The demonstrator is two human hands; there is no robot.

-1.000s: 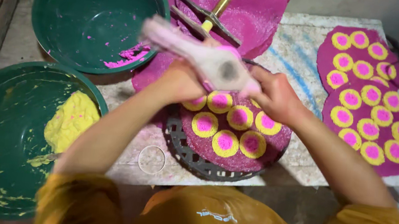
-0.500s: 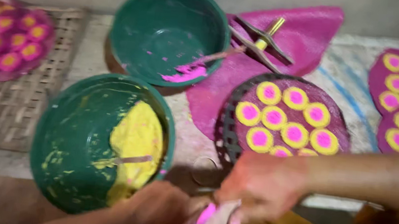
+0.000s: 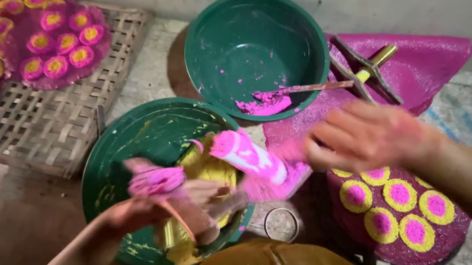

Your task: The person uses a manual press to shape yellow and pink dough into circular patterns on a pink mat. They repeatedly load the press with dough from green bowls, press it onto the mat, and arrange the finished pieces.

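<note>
Leaning over the low stone worktop (image 3: 154, 70), the person has both hands busy above the nearer green basin (image 3: 126, 161), the one that holds yellow batter (image 3: 208, 168) and sits at the front edge. The left hand (image 3: 180, 203) is curled around the lower end of a soft piping bag (image 3: 250, 161), smeared pink and white, its fingers (image 3: 205, 197) closed about the squeezed cloth and caked in pink paste; motion blur hides exactly how tight the clasp is. The bag's long axis runs slantwise, from the left hand up and away toward the right, so its far end points at the right hand (image 3: 366, 135). That hand hovers just beside the upper end of the bag, fingers loosely bent and a little spread; whether it touches the bag or holds anything I cannot tell through the blur. The left hand is plainly the nearer of the two to the bag. Beyond, toward the back edge, a second green basin (image 3: 223, 36) carries a lump of pink batter (image 3: 263, 101) with a stick resting in it. To the right lies a round pink sheet dotted with yellow-ringed discs (image 3: 399, 210), and at the left end a woven bamboo tray (image 3: 47, 123) bears more of the same.
</note>
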